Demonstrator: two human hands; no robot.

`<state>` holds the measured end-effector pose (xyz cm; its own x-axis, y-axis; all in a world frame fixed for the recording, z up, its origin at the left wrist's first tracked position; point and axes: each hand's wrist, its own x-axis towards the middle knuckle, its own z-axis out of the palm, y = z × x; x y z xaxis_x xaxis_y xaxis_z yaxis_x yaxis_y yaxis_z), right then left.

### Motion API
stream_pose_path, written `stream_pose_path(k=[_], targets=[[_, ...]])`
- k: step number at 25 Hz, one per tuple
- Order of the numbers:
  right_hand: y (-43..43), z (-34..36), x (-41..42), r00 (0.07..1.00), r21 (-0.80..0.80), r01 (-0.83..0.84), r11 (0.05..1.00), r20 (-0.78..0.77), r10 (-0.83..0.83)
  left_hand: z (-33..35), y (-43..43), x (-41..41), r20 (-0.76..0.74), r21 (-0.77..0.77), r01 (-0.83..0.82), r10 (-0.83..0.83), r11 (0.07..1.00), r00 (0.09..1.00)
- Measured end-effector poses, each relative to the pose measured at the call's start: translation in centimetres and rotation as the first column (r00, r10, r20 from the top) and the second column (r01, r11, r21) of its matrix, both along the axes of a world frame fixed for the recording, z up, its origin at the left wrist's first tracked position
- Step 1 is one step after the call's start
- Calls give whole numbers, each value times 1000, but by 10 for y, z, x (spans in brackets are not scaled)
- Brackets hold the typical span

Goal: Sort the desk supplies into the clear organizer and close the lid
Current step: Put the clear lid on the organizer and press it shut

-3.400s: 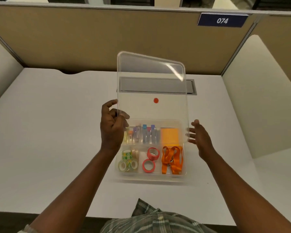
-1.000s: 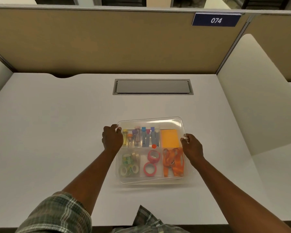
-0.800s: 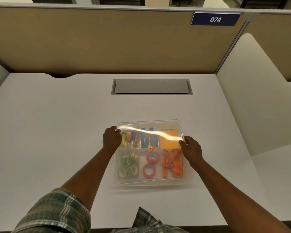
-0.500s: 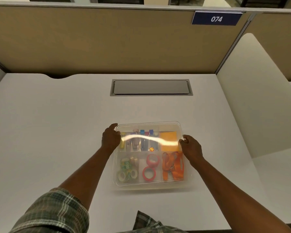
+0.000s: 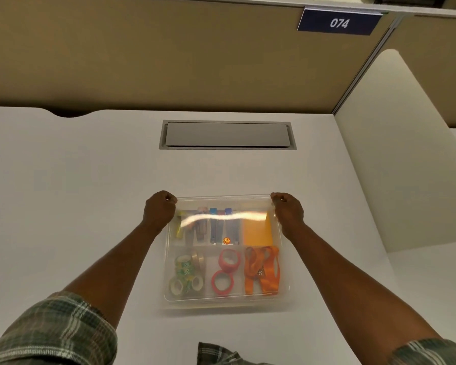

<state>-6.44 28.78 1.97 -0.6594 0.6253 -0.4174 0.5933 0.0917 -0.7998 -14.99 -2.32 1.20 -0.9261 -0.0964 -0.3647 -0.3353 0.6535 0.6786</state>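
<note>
The clear organizer sits on the white desk with its clear lid lying flat on top. Through the lid I see clips, an orange pad, patterned tape rolls, red tape rolls and an orange lanyard in separate compartments. My left hand grips the lid's far left corner. My right hand grips its far right corner. Both hands have the fingers curled over the rim.
A grey cable hatch is set into the desk behind the organizer. A tan partition with a blue 074 sign stands at the back. A white side divider rises on the right.
The lid came down from upright in my hands onto the organizer. In the last second my hands slid from the lid's sides to its far corners.
</note>
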Motion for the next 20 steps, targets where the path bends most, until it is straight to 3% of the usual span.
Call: stream_pose_path(k=[8, 15, 20], targets=[[16, -4, -11, 991, -145, 53, 988, 127, -34, 2, 0, -10, 115, 176, -74, 54, 982, 992], [20, -9, 1, 993, -84, -65, 994, 95, 73, 3, 5, -7, 112, 172, -102, 83, 980, 990], [22, -9, -3, 993, -143, -34, 989, 111, 51, 6, 11, -6, 137, 169, -87, 64, 982, 989]])
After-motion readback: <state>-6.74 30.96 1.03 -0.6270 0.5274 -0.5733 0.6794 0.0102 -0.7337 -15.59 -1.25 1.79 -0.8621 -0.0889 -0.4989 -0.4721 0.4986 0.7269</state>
